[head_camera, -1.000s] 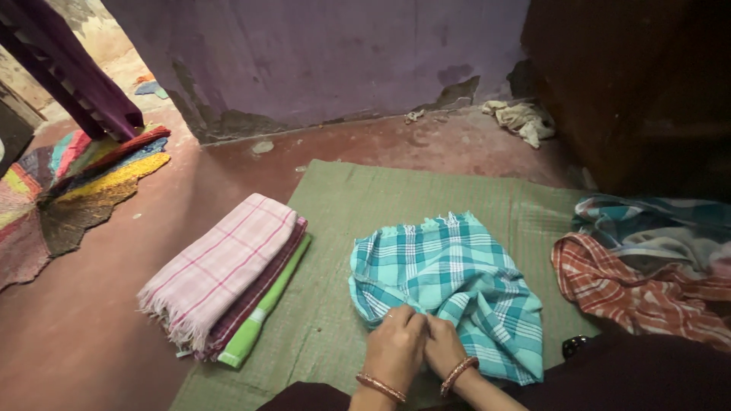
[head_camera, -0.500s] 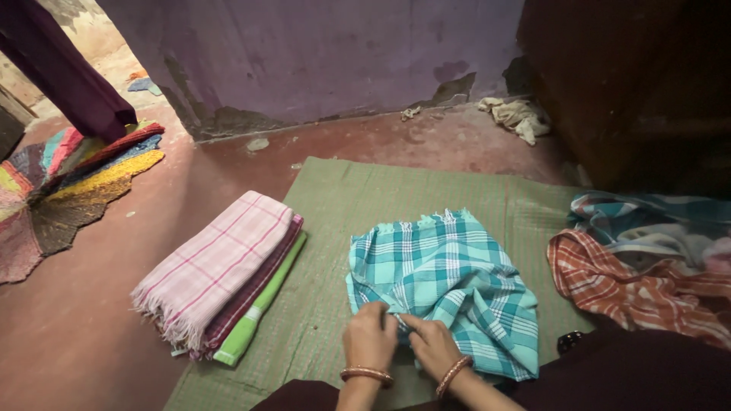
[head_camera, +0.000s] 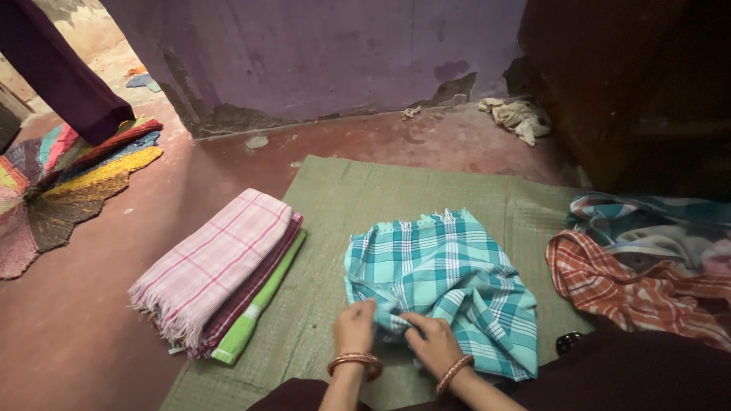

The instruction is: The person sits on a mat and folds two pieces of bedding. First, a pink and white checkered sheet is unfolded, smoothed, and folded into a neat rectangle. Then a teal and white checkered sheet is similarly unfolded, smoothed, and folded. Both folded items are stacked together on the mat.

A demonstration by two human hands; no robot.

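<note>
1. Floor [head_camera: 99,335], red-brown and bare on the left, is bounded at the back by a purple wall [head_camera: 320,53] w/ chipped plaster at its foot; dark furniture [head_camera: 647,91] closes off the right side.

2. Green woven mat [head_camera: 343,198] is spread over the floor as the work surface. Its far half is uncovered, so open room is left toward the wall; its left edge is overhung by the folded stack.

3. Multicoloured rug [head_camera: 68,183] is seen at far left, well apart from the mat, w/ a dark purple cloth [head_camera: 61,76] hanging over it.

4. Unfolded heap [head_camera: 640,266], orange check and blue-grey plaid cloths, is piled at the mat's right edge, near the teal one but apart from it.

5. Teal checked cloth [head_camera: 442,274] is laid crumpled at mat centre, fringe edge toward the wall, near edge bunched where it's being gripped.

6. Folded stack [head_camera: 221,274], pink check over maroon over green, is kept on the left w/ fringes toward the person, clear of the working spot.

7. Left hand [head_camera: 354,327] is closed, near-left corner of the teal cloth pinched in it. Right hand [head_camera: 432,344] is closed too, a fold of the same edge held just beside. A bangle is worn on each wrist.

8. Pale rag [head_camera: 521,118] is left crumpled by the wall corner, well apart.
</note>
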